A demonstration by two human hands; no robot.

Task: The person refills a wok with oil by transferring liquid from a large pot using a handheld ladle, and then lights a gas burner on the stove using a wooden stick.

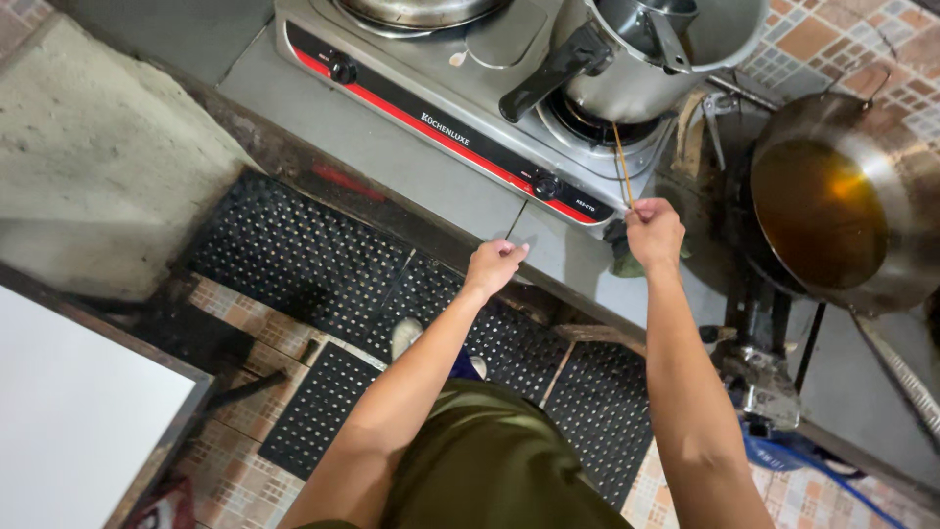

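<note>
While pinched in the closed right hand (654,231), thin stick (621,162) toward burner (597,125); left hand (494,264) closed.

A stove (460,108) sits on the counter (392,157); a pot (656,49) stands on its right burner (597,122), a pan (421,12) on the left; a wok (842,201) lies right of the stove; floor mats (323,264) lie before the counter.

A long, thin, light brown wooden stick (622,162) is held almost upright in the closed right hand (654,231). Its top end is pointed at the burner under the big silver metal pot with a black handle (627,69). A short, thin, dark stick (516,219) is pinched in the left hand (494,264), just in front of the stove.
</note>
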